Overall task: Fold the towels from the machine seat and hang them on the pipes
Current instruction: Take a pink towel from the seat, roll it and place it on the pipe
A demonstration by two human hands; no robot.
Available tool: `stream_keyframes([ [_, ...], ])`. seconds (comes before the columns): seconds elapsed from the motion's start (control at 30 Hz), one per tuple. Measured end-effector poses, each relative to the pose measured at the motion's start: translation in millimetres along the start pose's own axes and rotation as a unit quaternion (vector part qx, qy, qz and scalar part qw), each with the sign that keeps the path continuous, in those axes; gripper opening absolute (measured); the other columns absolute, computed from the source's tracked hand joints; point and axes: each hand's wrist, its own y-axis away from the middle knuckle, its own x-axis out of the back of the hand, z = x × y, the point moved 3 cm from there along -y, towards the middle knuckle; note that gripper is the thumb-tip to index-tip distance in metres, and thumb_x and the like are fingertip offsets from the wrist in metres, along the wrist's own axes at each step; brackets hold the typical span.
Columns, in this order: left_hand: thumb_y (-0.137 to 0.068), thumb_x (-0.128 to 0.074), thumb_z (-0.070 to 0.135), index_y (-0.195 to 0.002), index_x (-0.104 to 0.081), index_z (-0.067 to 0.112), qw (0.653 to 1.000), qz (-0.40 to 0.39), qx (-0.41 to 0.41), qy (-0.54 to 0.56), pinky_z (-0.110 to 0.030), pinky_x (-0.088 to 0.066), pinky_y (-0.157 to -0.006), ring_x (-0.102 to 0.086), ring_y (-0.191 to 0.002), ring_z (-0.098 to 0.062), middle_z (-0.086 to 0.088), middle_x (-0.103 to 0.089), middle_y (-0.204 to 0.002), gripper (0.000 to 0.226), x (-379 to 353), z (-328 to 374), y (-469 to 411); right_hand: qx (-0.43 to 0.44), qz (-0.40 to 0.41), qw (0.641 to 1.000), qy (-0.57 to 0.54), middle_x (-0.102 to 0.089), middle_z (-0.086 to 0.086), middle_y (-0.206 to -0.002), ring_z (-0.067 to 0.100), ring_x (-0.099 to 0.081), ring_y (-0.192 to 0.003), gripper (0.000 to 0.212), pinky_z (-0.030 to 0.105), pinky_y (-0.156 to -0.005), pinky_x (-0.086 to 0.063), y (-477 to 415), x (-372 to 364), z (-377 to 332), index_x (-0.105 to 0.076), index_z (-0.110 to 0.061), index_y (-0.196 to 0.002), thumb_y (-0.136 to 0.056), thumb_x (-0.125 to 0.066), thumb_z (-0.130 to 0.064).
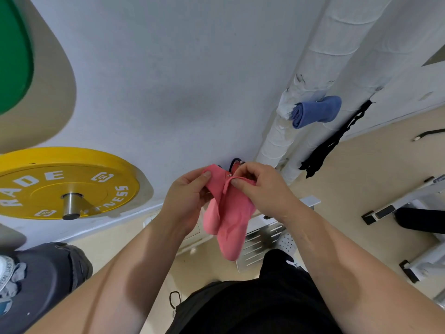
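A pink towel (pixel 231 220) hangs in front of me, doubled lengthwise, its lower end dangling free. My left hand (pixel 186 196) pinches its top left corner with the thumb on the cloth. My right hand (pixel 261 186) grips the top right edge beside a small tag. A blue towel (pixel 315 112) lies folded over the white wrapped pipes (pixel 320 75) that run along the wall at the right.
A yellow weight plate (pixel 60 184) on a steel peg juts from the wall at left, a green plate (pixel 14 51) above it. Black straps (pixel 330 143) hang by the pipes. A white machine frame (pixel 409 208) stands at right, a dark bag (pixel 45 283) at lower left.
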Motion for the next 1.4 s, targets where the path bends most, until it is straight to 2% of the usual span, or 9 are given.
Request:
stream_keyframes([
  [0.17, -0.103, -0.05, 0.004, -0.114, -0.075, 0.01, 0.994, -0.036, -0.035, -0.096, -0.045, -0.056, -0.098, -0.07, -0.109, -0.035, -0.017, -0.076, -0.113, 0.028, 7, 3, 1, -0.048, -0.027, 0.996, -0.063, -0.065, -0.006, -0.08, 0.002, -0.058, -0.071, 0.006, 0.02, -0.071, -0.045, -3, 1, 1, -0.064, -0.016, -0.097, -0.099, -0.06, -0.012],
  [0.3, -0.102, -0.054, 0.006, -0.115, -0.077, 0.012, 0.989, -0.079, -0.048, -0.114, -0.053, -0.047, -0.1, -0.064, -0.104, -0.036, -0.029, -0.07, -0.118, 0.027, 0, 4, 6, -0.07, -0.032, 0.989, -0.127, -0.077, 0.007, -0.092, 0.013, -0.071, -0.084, 0.006, 0.028, -0.076, -0.055, -4, -5, -4, -0.074, -0.018, -0.093, -0.092, -0.071, -0.012],
  [0.47, -0.101, -0.054, 0.002, -0.127, -0.069, 0.005, 0.985, -0.116, -0.046, -0.118, -0.042, -0.054, -0.104, -0.067, -0.12, -0.033, -0.016, -0.073, -0.122, 0.03, -6, 7, 13, -0.039, 0.022, 0.993, -0.105, -0.076, 0.01, -0.084, 0.032, -0.072, -0.087, 0.019, 0.047, -0.081, -0.06, -6, -8, -6, -0.075, -0.015, -0.082, -0.075, -0.082, -0.031],
  [0.6, -0.101, -0.053, 0.003, -0.126, -0.069, 0.003, 0.981, -0.121, -0.054, -0.145, -0.038, -0.057, -0.099, -0.069, -0.115, -0.033, -0.016, -0.075, -0.118, 0.03, -4, 14, 18, -0.003, 0.05, 0.998, -0.035, -0.074, 0.003, -0.079, 0.023, -0.069, -0.082, 0.014, 0.042, -0.078, -0.057, -4, -7, -8, -0.074, -0.015, -0.081, -0.079, -0.085, -0.024],
  [0.8, -0.101, -0.048, -0.001, -0.122, -0.072, 0.006, 0.976, -0.123, -0.062, -0.168, -0.041, -0.056, -0.1, -0.069, -0.114, -0.038, -0.018, -0.076, -0.114, 0.032, -3, 17, 23, 0.014, 0.077, 0.997, 0.012, -0.072, -0.003, -0.077, 0.017, -0.068, -0.08, 0.017, 0.036, -0.078, -0.055, -3, -11, -8, -0.072, -0.019, -0.079, -0.079, -0.083, -0.032],
  [1.0, -0.095, -0.06, -0.003, -0.119, -0.074, 0.012, 0.973, -0.077, -0.095, -0.195, -0.066, -0.049, -0.099, -0.068, -0.109, -0.046, -0.016, -0.078, -0.106, 0.031, -3, 11, 22, 0.009, 0.09, 0.996, 0.019, -0.071, -0.004, -0.074, 0.012, -0.065, -0.075, 0.014, 0.027, -0.072, -0.051, -1, -14, -10, -0.072, -0.019, -0.078, -0.08, -0.082, -0.028],
  [1.2, -0.095, -0.053, -0.007, -0.106, -0.078, 0.012, 0.963, -0.045, -0.128, -0.234, -0.048, -0.057, -0.098, -0.074, -0.102, -0.025, -0.005, -0.08, -0.099, 0.034, -3, 16, 17, 0.018, 0.053, 0.998, -0.006, -0.069, -0.006, -0.073, 0.005, -0.06, -0.069, 0.012, 0.016, -0.065, -0.046, -1, -14, -11, -0.071, -0.018, -0.081, -0.083, -0.081, -0.025],
  [1.33, -0.098, -0.044, -0.006, -0.086, -0.071, 0.019, 0.952, 0.014, -0.168, -0.254, -0.022, -0.051, -0.067, -0.064, -0.069, -0.002, 0.013, -0.072, -0.072, 0.038, 7, 30, 1, 0.024, -0.061, 0.992, 0.111, -0.055, -0.007, -0.066, 0.006, -0.046, -0.06, 0.018, 0.015, -0.056, -0.036, -3, -17, 10, -0.062, -0.015, -0.078, -0.082, -0.078, -0.022],
  [1.4, -0.098, -0.041, -0.001, -0.08, -0.065, 0.025, 0.944, 0.061, -0.174, -0.273, -0.025, -0.041, -0.054, -0.051, -0.059, -0.006, 0.011, -0.06, -0.064, 0.04, 18, 38, -12, 0.034, -0.102, 0.976, 0.189, -0.049, -0.001, -0.063, 0.013, -0.045, -0.059, 0.025, 0.026, -0.058, -0.035, -4, -21, 25, -0.054, -0.015, -0.071, -0.08, -0.075, -0.024],
])
